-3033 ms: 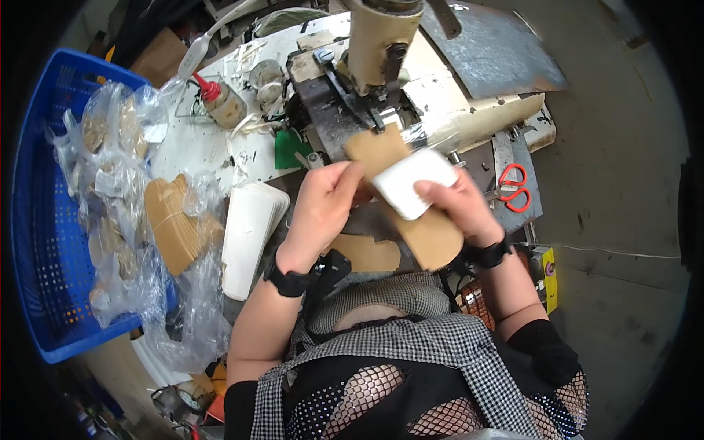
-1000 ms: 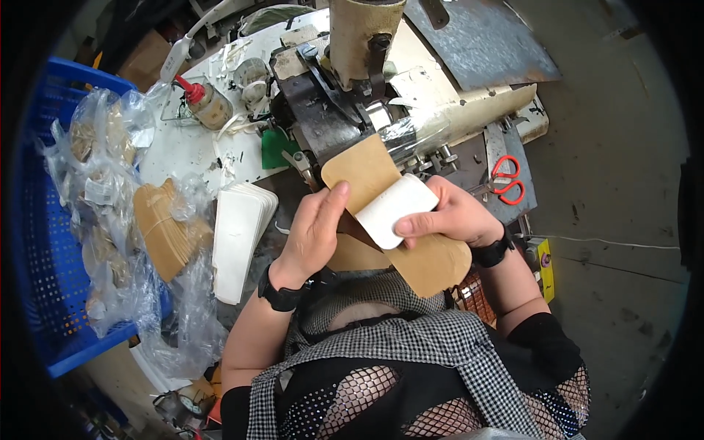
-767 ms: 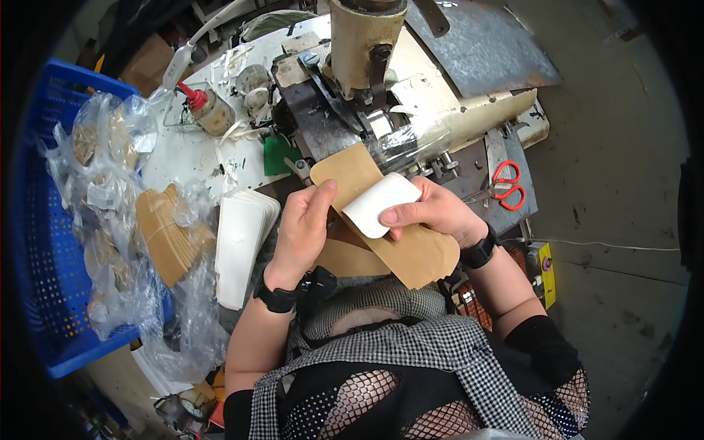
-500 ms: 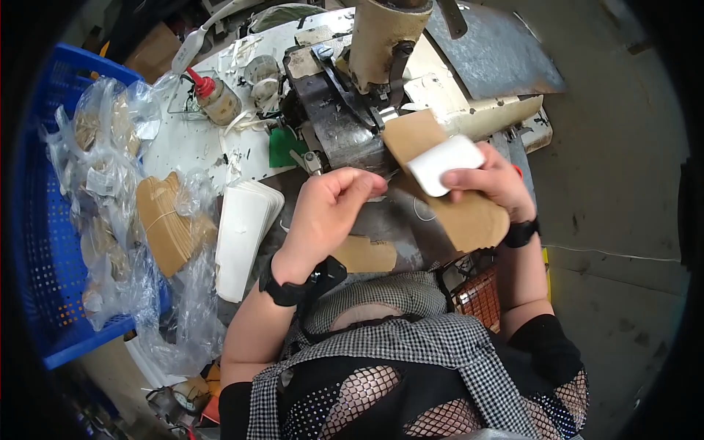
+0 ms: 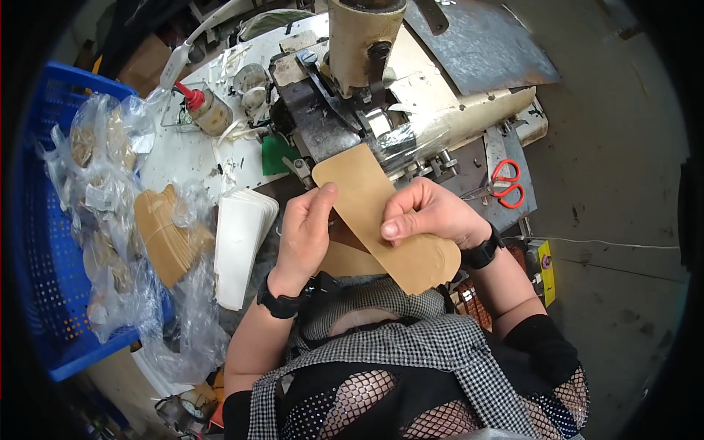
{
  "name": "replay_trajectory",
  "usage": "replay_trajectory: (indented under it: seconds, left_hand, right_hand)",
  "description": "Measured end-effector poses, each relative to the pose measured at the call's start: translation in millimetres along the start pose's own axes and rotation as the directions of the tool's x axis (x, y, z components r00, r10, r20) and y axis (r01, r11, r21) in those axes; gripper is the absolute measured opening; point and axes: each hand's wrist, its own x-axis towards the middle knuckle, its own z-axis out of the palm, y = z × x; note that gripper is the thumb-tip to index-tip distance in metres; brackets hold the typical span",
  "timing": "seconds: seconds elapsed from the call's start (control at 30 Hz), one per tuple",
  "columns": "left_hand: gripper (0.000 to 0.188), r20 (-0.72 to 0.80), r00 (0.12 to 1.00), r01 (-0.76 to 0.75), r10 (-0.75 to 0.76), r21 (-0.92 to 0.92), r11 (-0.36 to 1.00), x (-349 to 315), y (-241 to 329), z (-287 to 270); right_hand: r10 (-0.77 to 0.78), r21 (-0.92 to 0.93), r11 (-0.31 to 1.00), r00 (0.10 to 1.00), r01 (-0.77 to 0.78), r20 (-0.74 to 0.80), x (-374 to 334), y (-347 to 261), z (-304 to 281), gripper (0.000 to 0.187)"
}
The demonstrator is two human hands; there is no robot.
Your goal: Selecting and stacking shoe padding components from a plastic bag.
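In front of the sewing machine, my two hands hold a long tan sheet piece [image 5: 359,205] with rounded corners, slanting from upper left to lower right. My left hand [image 5: 304,231] pinches its upper left edge between thumb and fingers. Along the right edge, my right hand [image 5: 433,213] is closed with its thumb lying over the sheet. Scalloped, overlapping edges show at the sheet's lower right end, so it may be more than one layer. Partly beneath it lies another tan piece [image 5: 348,262]. Left of my left hand is a stack of white pieces [image 5: 238,253].
The sewing machine [image 5: 367,51] stands ahead, with red-handled scissors [image 5: 506,187] on its right. A red-capped bottle [image 5: 209,110] and white scraps lie at the back left. A blue crate [image 5: 66,352] holds plastic bags [image 5: 103,176], near a tied tan stack [image 5: 158,238].
The white piece in my right hand is out of sight. The tan sheet has swung left and closer to me, and my left hand has taken hold of its upper end.
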Motion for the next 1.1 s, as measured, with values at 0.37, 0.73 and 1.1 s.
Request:
replay_trajectory:
  seconds: [0.37,0.73,1.1]
  left_hand:
    - [0.031,0.068,0.998,-0.012,0.020,-0.116,0.993,23,-8,11]
    - [0.057,0.302,0.938,0.268,-0.171,-0.317,0.910,2,13,40]
    - [0.075,0.313,0.950,-0.178,-0.008,0.560,0.809,-11,25,24]
  right_hand:
    - [0.007,0.133,0.991,0.973,0.024,-0.229,-7,-16,-30,0.016]
    - [-0.481,-0.969,0.055,0.857,0.241,0.186,-25,7,45,0.014]
    - [-0.393,-0.370,0.883,0.884,0.288,-0.251,-23,-10,17,0.048]
